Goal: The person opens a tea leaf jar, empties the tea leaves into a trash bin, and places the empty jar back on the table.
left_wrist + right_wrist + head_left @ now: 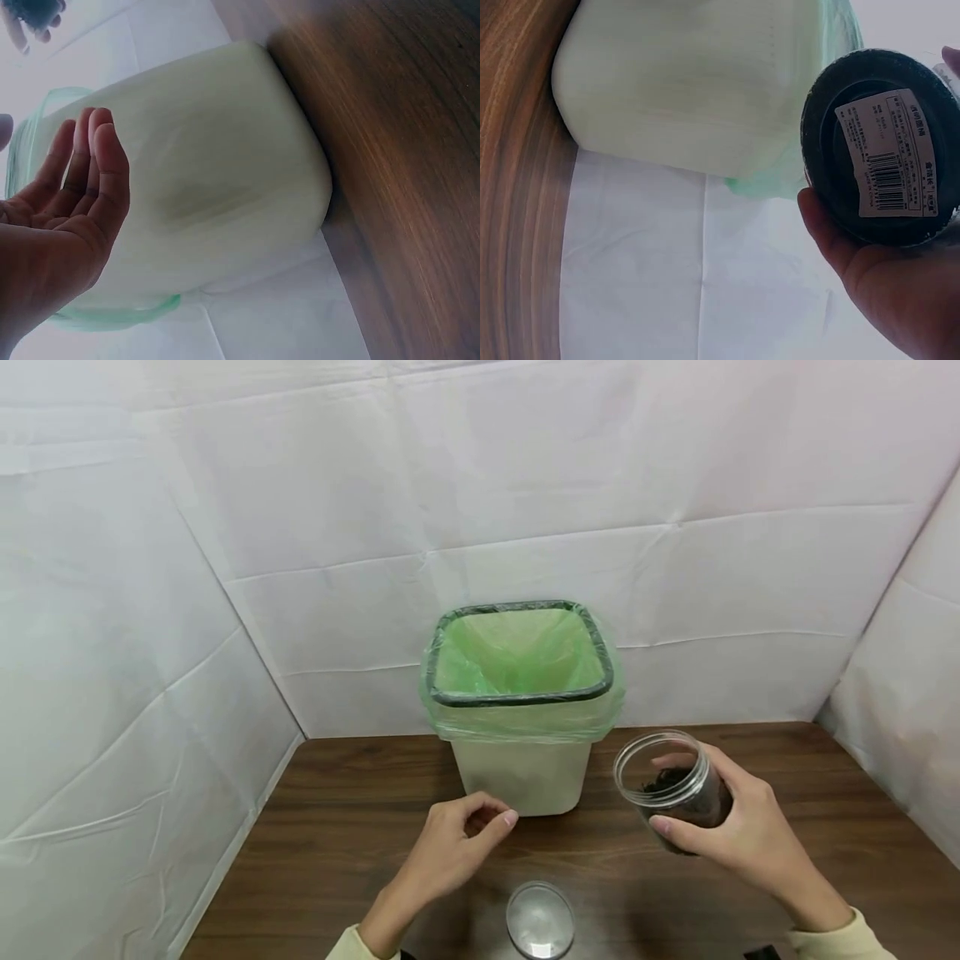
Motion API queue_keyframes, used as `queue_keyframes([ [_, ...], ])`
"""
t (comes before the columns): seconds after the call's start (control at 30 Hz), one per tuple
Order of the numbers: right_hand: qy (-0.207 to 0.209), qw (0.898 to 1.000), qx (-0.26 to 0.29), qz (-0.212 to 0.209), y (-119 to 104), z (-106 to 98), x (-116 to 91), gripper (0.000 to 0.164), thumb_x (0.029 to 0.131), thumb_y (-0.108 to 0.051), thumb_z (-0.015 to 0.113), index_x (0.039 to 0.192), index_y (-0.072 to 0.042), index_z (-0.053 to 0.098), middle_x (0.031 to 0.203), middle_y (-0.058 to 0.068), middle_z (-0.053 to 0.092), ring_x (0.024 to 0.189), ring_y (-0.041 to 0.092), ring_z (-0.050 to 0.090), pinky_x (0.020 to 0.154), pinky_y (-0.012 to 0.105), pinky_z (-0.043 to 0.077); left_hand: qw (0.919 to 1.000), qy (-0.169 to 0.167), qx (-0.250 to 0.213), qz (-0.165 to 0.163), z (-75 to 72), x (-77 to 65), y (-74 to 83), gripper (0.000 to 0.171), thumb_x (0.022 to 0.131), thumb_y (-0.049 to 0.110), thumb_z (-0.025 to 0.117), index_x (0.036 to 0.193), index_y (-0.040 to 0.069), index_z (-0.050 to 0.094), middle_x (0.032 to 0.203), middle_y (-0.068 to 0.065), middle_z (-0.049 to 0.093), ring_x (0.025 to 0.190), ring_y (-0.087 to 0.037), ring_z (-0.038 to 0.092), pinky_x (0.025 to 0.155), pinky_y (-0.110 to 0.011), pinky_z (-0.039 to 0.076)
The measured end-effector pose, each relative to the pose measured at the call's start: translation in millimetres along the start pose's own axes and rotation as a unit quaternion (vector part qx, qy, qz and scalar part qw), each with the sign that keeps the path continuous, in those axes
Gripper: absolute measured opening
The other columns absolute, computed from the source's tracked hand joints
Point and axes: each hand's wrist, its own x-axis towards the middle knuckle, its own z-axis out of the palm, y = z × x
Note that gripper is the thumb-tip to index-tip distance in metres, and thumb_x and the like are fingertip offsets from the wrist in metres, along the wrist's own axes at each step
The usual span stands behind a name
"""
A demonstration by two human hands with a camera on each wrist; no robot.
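Note:
A clear jar (pixel 678 789) with dark, shredded-looking contents is gripped by my right hand (pixel 742 827). It tilts so that its open mouth points up and to the left, above the table right of the bin. In the right wrist view the jar's base (pixel 885 146) faces the camera and carries a barcode label. My left hand (pixel 457 847) hovers before the bin (pixel 521 772), fingers loosely bent with nothing in them. A clear round lid (pixel 540 920) lies on the table near the front edge.
A green bag (pixel 525 727) lines the bin and folds over its dark rim (pixel 517 699). The bin stands at the back of the brown wooden table (pixel 322 843). White sheeting (pixel 337 635) hangs behind and at both sides.

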Motion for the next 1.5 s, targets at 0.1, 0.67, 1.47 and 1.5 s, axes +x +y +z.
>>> queue_keyframes([
  [0.1,0.003,1.000,-0.003,0.000,0,-1,1,0.088,0.067,0.001,0.092,0.144,-0.017,0.052,0.118,-0.001,0.068,0.097,0.008,0.066,0.080,0.013,0.046,0.9999,0.013,-0.008,-0.002,-1.2,1.2,2.0,0.025,0.100,0.041,0.063,0.101,0.019,0.075,0.084,0.009,0.068,0.072,-0.011,0.063,0.065,-0.028,0.053],
  [0.67,0.020,1.000,0.007,0.009,-2,0,5,0.095,0.066,0.009,0.088,0.144,-0.008,0.037,0.122,0.007,0.065,0.099,0.005,0.062,0.082,0.013,0.043,0.9969,0.076,-0.015,0.012,-15.6,5.0,12.4,0.015,0.098,0.035,0.067,0.097,0.022,0.074,0.074,0.011,0.063,0.065,-0.011,0.061,0.060,-0.030,0.052],
  [1.47,0.071,0.996,0.014,0.050,-12,-5,12,0.087,0.076,0.003,0.086,0.150,-0.017,0.046,0.126,-0.002,0.067,0.107,0.009,0.062,0.080,0.013,0.047,0.9912,0.127,0.007,0.038,-43.7,11.4,24.7,0.014,0.098,0.031,0.067,0.097,0.018,0.074,0.077,0.008,0.065,0.069,-0.014,0.063,0.062,-0.029,0.053],
  [1.5,0.072,0.996,0.014,0.051,-13,-5,12,0.087,0.076,0.003,0.085,0.150,-0.017,0.046,0.126,-0.002,0.067,0.106,0.009,0.063,0.080,0.014,0.047,0.9910,0.128,0.008,0.038,-44.4,11.6,25.2,0.014,0.098,0.030,0.068,0.097,0.019,0.074,0.077,0.008,0.065,0.069,-0.013,0.063,0.063,-0.030,0.053],
])
